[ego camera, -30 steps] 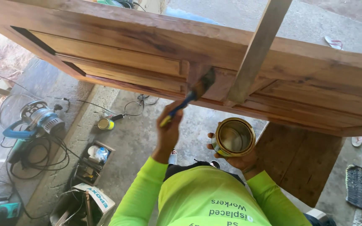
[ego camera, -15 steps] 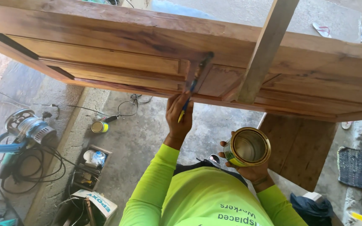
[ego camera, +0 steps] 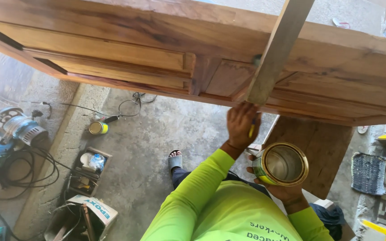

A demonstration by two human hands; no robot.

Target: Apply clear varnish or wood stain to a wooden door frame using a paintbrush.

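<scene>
Paintbrush [ego camera: 251,129] sits gripped in our left hand [ego camera: 242,125] under the wooden door panel [ego camera: 157,53]; only its yellow-blue handle shows, bristles hidden behind a slanting batten [ego camera: 275,49]. Our right hand [ego camera: 282,189] cups an open tin [ego camera: 282,165], contents unclear. Cardboard box [ego camera: 90,167] holds small bottles; concrete floor [ego camera: 157,134] beside it.

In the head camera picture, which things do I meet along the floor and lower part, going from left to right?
Power tool with coiled cables → small yellow can → sandalled foot → left hand holding a brush → open tin in the right hand → dark mat.
</scene>
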